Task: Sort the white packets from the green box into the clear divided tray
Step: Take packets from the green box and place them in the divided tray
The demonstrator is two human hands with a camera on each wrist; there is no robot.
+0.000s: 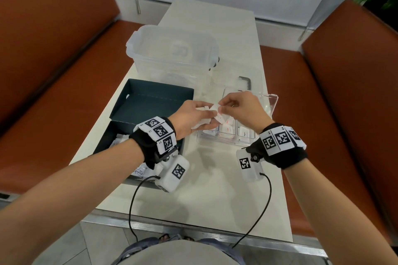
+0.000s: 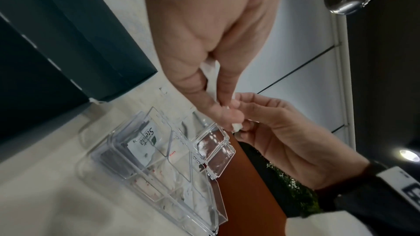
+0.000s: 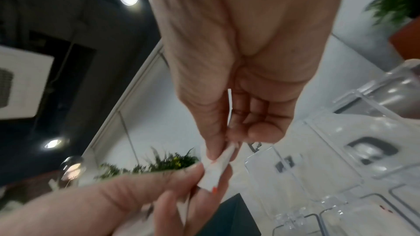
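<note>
Both hands meet just above the near end of the tray (image 1: pixel 267 101). Left hand (image 1: pixel 191 117) has its fingers curled round a small bunch of packets (image 1: pixel 203 123); right hand (image 1: pixel 241 107) pinches one packet (image 1: pixel 215 108) from that bunch between thumb and fingertips. In the right wrist view that packet shows a red mark at one corner.

This looks like the sorting step: a handful is out of the box (image 1: pixel 150 101) and one packet is being peeled off. Next, I judge, it must be read and dropped in the matching compartment, while the left hand keeps the rest from slipping.

Writing: in the left wrist view a packet standing in the tray's end compartment reads "Stevia" (image 2: pixel 147 138), and red "Salt" (image 2: pixel 172 154) shows in the next one. In the head view a packet at the near end of the tray seems to read "Pepper", too small to be sure; "tevia" (image 1: pixel 137 171) shows on a packet in the box, beside the left wrist. More packets lie in the box.
</note>
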